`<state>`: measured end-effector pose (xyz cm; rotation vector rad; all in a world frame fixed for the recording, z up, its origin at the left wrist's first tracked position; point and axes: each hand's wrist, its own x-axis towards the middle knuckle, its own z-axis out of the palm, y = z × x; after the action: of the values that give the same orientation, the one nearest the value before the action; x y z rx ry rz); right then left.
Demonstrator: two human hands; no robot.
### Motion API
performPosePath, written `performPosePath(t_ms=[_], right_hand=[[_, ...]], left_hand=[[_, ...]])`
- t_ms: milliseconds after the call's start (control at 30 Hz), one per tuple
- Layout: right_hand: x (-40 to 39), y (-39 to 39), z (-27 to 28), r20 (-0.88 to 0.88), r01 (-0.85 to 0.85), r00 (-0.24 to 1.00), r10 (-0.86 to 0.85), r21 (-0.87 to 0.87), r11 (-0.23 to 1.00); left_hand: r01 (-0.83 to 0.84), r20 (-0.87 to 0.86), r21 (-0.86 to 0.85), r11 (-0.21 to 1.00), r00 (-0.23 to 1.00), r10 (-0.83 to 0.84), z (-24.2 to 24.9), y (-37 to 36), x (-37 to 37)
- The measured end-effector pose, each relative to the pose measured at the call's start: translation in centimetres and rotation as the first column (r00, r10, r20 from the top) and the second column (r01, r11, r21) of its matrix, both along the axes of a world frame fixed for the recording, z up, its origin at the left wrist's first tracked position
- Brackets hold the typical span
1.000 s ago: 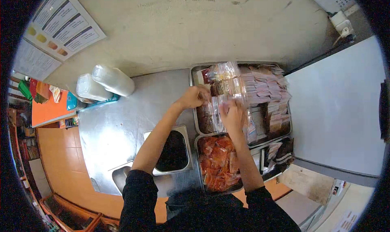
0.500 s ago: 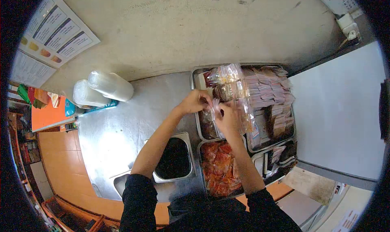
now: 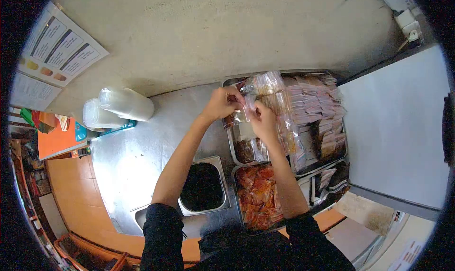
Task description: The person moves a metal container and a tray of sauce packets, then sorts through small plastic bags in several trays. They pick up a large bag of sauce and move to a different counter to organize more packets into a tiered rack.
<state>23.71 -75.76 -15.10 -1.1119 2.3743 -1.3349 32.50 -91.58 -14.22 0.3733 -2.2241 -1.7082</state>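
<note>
My left hand [image 3: 222, 103] pinches one side of a small clear plastic bag [image 3: 248, 106] above the left part of a metal tray. Its fingers are curled together. From the right, my right hand [image 3: 263, 121] closes on the bag's other side. What the bag holds is too small to make out. Under and beside my hands, the metal tray [image 3: 231, 143] carries rows of clear packets [image 3: 276, 101] and pale, flat packets [image 3: 313, 100]. Nearer to me, a second tray is filled with red-orange packets [image 3: 258, 195].
Left of my forearms, two stacks of clear plastic containers [image 3: 127, 103] lie on the steel table [image 3: 161, 124]. A square metal container [image 3: 222, 185] with dark contents sits between my arms. Black-and-white packets [image 3: 327, 183] lie at the right, near a white panel [image 3: 395, 128].
Both hands have moved slightly up and away from me, still together at the small bag. More of the packets at the tray's lower left now shows.
</note>
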Motion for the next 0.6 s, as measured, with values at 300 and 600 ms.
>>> performPosePath(t_ms=[300, 600], right_hand=[[-1.8, 0.3, -0.5, -0.018, 0.149, 0.989, -0.148, 0.198, 0.969], [-0.2, 1.1, 1.1, -0.052, 0.06, 0.997, -0.05, 0.219, 0.974]], left_hand=[[0.007, -0.008, -0.157, 0.988, 1.0, -0.009, -2.5, 1.1, -4.1], [-0.117, -0.052, -0.301, 0.946, 0.993, 0.106, -0.1, 2.5, 1.7]])
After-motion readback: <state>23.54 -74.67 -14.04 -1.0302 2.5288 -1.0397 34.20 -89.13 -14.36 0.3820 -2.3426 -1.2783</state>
